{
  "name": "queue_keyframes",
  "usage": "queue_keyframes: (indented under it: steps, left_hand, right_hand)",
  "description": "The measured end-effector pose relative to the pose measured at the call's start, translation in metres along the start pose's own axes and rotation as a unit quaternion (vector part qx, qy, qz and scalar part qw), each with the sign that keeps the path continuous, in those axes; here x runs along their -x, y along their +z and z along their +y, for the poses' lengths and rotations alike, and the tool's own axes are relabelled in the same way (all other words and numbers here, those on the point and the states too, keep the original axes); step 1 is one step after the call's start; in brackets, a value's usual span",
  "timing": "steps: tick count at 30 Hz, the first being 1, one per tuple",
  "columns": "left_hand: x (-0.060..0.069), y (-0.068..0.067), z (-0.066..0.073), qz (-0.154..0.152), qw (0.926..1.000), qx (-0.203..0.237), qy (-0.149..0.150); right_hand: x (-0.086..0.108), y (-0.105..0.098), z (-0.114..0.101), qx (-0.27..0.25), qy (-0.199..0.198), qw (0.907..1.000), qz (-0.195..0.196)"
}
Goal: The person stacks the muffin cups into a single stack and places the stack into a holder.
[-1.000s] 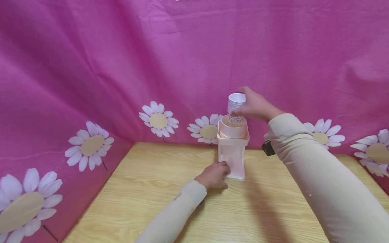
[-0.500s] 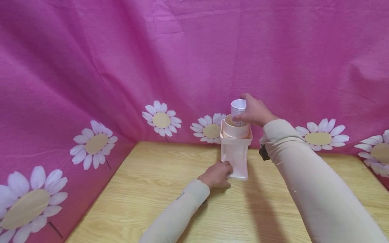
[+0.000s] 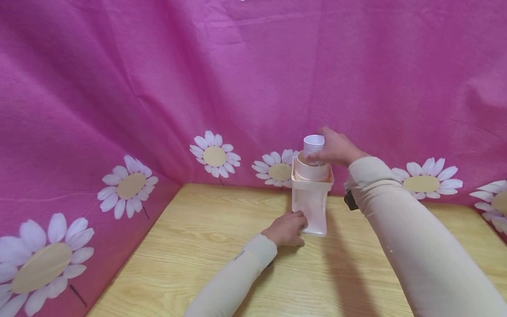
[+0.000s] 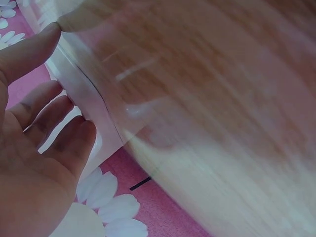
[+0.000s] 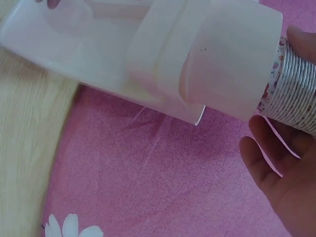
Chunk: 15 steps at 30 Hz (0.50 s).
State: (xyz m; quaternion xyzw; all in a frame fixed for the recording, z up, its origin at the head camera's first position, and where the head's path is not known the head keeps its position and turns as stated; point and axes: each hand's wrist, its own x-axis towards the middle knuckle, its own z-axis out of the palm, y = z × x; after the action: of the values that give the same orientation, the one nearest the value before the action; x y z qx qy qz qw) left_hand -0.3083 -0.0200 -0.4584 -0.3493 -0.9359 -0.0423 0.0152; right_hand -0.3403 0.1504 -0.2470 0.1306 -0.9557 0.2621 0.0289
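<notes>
A pale pink cup dispenser (image 3: pixel 310 204) stands upright near the table's back edge, with a round tube (image 3: pixel 312 171) at its top. My left hand (image 3: pixel 286 228) holds the dispenser low on its left side. In the left wrist view, the thumb and fingertips (image 4: pixel 87 124) rest along its edge. My right hand (image 3: pixel 338 147) grips a stack of white paper cups (image 3: pixel 314 141) from the right. The stack's lower end, printed with small coloured flecks, sits inside the mouth of the tube. In the right wrist view, ridged cup rims (image 5: pixel 296 91) show between thumb and fingers.
The dispenser stands on a light wood-grain table (image 3: pixel 190 246). Behind and to the left hangs a pink cloth (image 3: pixel 253 79) with large white daisies. A small dark object (image 3: pixel 350 200) shows under the right cuff.
My right hand has lowered the cup stack deeper into the dispenser's tube. The left hand keeps its place on the dispenser. The whole head view has shifted slightly.
</notes>
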Motion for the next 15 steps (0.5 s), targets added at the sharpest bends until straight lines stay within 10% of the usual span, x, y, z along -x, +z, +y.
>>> queue_keyframes:
  steps: [15]
  left_hand:
    - [0.0016, 0.0018, 0.0003, 0.004, 1.0000, -0.008, -0.003]
  right_hand:
    - [0.0005, 0.0057, 0.0007, 0.010, -0.024, 0.9997, 0.005]
